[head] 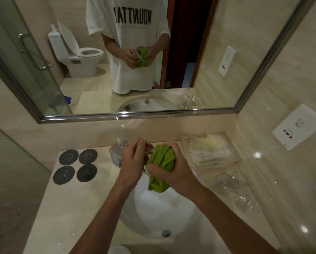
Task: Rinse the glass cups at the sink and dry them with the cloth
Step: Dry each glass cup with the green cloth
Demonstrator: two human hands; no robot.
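Presently, above the white oval sink basin [146, 208]: left hand [133, 162] fingers curled around clear glass cup [148, 153]; right hand [173, 171] clamps crumpled green cloth [161, 162] against it.

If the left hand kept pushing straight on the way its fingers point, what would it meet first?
The left hand, gripping the glass cup, points up and away toward the back wall. The chrome faucet lies just beyond its knuckles, so it would likely meet that first, though depth is hard to judge here.
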